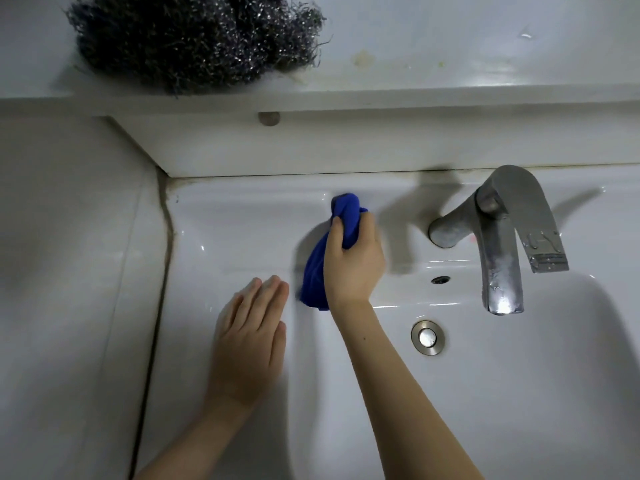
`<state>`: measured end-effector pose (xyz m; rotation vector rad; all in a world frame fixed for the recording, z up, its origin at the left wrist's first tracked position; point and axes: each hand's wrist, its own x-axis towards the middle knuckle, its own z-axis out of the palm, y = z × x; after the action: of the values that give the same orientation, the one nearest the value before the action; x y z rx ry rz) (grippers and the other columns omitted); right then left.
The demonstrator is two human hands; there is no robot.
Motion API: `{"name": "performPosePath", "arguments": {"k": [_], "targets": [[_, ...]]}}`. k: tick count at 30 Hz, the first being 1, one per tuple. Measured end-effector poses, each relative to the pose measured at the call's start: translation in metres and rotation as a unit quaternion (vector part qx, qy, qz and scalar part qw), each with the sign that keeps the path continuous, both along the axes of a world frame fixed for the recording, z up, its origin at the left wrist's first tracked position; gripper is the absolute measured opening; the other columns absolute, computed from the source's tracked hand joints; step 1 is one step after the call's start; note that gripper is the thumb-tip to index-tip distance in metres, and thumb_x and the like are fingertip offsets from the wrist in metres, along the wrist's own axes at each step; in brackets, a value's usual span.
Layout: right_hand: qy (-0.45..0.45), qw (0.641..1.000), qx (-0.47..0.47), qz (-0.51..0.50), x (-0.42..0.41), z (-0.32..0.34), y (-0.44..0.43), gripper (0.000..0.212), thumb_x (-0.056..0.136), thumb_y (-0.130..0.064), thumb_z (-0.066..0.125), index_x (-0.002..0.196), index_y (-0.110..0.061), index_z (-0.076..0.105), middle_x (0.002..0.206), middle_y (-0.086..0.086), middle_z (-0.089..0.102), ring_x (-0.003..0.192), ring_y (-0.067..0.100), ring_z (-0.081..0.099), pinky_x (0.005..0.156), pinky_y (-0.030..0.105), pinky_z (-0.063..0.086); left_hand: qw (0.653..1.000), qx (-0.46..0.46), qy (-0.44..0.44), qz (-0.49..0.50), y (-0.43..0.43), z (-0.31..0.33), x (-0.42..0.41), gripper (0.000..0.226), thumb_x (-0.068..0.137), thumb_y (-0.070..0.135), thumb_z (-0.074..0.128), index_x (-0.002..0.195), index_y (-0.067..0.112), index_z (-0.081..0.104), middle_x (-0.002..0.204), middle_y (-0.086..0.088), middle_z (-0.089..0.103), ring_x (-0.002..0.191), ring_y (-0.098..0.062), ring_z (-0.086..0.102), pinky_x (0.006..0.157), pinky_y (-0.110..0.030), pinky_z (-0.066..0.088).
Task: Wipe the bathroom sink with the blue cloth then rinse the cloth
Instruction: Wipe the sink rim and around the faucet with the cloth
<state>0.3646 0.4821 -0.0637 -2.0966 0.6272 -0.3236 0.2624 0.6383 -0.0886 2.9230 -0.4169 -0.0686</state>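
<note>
My right hand (355,258) is shut on a bunched blue cloth (317,268), pressing it on the back left deck of the white sink (242,220), left of the tap. One end of the cloth sticks out past my fingers toward the wall, the other hangs below my palm over the basin's edge. My left hand (251,337) lies flat, fingers together, on the sink's left rim and holds nothing.
A dull metal tap (498,233) stands at the back right, its spout over the basin. A round metal drain plug (428,337) and an overflow hole (440,279) sit in the basin. A steel wool scourer (194,39) lies on the shelf above. Tiled wall on the left.
</note>
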Motion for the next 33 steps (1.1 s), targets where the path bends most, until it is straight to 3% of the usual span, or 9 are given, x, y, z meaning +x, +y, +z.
{"name": "performPosePath", "arguments": {"k": [4,9,13,19,21,25,29,31,33], "targets": [[-0.009,0.99,-0.119,0.077,-0.003,-0.003,-0.034,0.018,0.094,-0.027,0.055,0.102,-0.011,0.058,0.093,0.005,0.061,0.067,0.022,0.05,0.059,0.029,0.034,1.0,0.005,0.007,0.004,0.0,-0.001,0.002,0.053,0.097,0.023,0.03,0.149,0.014,0.034,0.155,-0.004,0.035,0.145,-0.024,0.029,0.117,-0.044,0.027],[0.06,0.972,-0.225,-0.003,-0.01,-0.002,-0.096,0.03,0.098,-0.028,0.051,0.112,-0.003,0.055,0.098,0.016,0.065,0.073,0.038,0.064,0.057,0.037,0.046,1.0,-0.006,0.003,0.005,0.0,-0.001,0.002,0.054,0.096,0.024,0.032,0.148,0.014,0.036,0.155,-0.004,0.036,0.145,-0.025,0.03,0.117,-0.044,0.027],[0.096,0.979,-0.174,-0.041,-0.001,0.003,-0.073,0.035,0.1,-0.037,0.044,0.105,-0.002,0.05,0.09,0.012,0.064,0.071,0.034,0.062,0.058,0.031,0.039,1.0,-0.012,0.004,0.012,-0.002,0.001,0.002,0.053,0.095,0.023,0.033,0.147,0.014,0.038,0.154,-0.004,0.038,0.144,-0.025,0.032,0.116,-0.043,0.027],[0.074,0.989,-0.105,0.075,0.001,0.008,-0.038,0.032,0.097,-0.042,0.047,0.096,-0.01,0.044,0.074,0.003,0.06,0.062,0.027,0.056,0.059,0.038,0.047,1.0,-0.004,0.016,0.01,-0.001,0.001,0.002,0.053,0.098,0.024,0.028,0.149,0.014,0.034,0.155,-0.004,0.036,0.145,-0.025,0.029,0.117,-0.045,0.028],[0.104,0.985,-0.135,0.04,-0.009,0.005,-0.064,0.028,0.098,-0.041,0.047,0.096,-0.014,0.043,0.076,0.002,0.058,0.064,0.027,0.052,0.06,0.034,0.04,1.0,-0.01,0.012,0.009,-0.001,0.001,0.002,0.053,0.097,0.023,0.03,0.148,0.014,0.036,0.154,-0.004,0.037,0.144,-0.026,0.031,0.116,-0.046,0.028],[0.108,0.973,-0.186,-0.087,-0.015,0.003,-0.083,0.031,0.1,-0.037,0.043,0.103,-0.006,0.048,0.087,0.011,0.065,0.075,0.035,0.063,0.062,0.031,0.035,1.0,-0.016,0.006,0.015,-0.003,0.002,0.002,0.053,0.095,0.023,0.033,0.147,0.014,0.039,0.154,-0.004,0.039,0.143,-0.026,0.033,0.116,-0.044,0.028],[0.104,0.994,-0.031,-0.017,0.007,0.011,-0.02,0.028,0.099,-0.036,0.046,0.088,-0.01,0.045,0.074,0.002,0.059,0.063,0.024,0.055,0.061,0.03,0.033,1.0,-0.005,0.013,0.016,-0.003,0.002,0.002,0.054,0.096,0.021,0.032,0.15,0.013,0.033,0.156,-0.004,0.035,0.146,-0.024,0.028,0.118,-0.043,0.025],[0.069,0.991,0.1,-0.049,0.009,0.015,-0.006,0.028,0.097,-0.036,0.051,0.082,-0.013,0.044,0.067,-0.006,0.053,0.057,0.007,0.05,0.059,0.025,0.036,1.0,0.001,0.019,0.011,-0.002,0.002,0.001,0.054,0.097,0.02,0.031,0.151,0.013,0.03,0.156,-0.004,0.033,0.147,-0.023,0.025,0.118,-0.044,0.025],[0.05,0.986,0.146,-0.057,0.007,0.012,-0.006,0.028,0.095,-0.036,0.055,0.081,-0.013,0.046,0.064,-0.01,0.051,0.054,0.003,0.05,0.054,0.018,0.038,1.0,0.002,0.02,0.009,-0.002,0.001,0.001,0.053,0.098,0.021,0.029,0.15,0.013,0.03,0.156,-0.005,0.034,0.147,-0.023,0.025,0.118,-0.045,0.026]]}}
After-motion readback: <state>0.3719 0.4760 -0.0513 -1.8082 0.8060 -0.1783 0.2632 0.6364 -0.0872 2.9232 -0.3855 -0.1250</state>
